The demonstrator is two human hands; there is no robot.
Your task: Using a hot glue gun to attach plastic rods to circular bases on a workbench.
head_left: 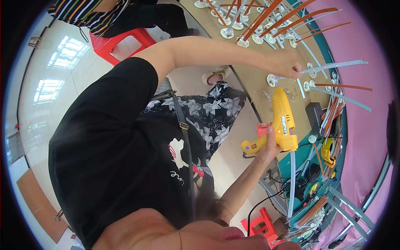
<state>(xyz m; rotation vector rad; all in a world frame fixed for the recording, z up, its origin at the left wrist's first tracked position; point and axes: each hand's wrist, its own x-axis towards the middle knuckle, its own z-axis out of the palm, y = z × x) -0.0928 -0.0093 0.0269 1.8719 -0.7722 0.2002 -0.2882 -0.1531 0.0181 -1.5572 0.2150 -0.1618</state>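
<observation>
The person's right hand (268, 148) grips a yellow plastic glue gun (282, 112), its fingers wrapped about the handle, over a tan counter (255, 77). A pale, translucent glue stick (292, 179) trails from the gun's rear. Just beyond the gun's nozzle lies a clear, round, flower-like base (271, 80). Beside that base, also past the nozzle, the left hand (283, 62) has its fingers pinched on a long, pale grey, perforated strip (337, 65). Farther beyond the gun, long reddish-brown strips (263, 17) stand in a crowd of similar clear bases. A black box-like object (314, 116) sits near the gun, on the side away from the person's body.
</observation>
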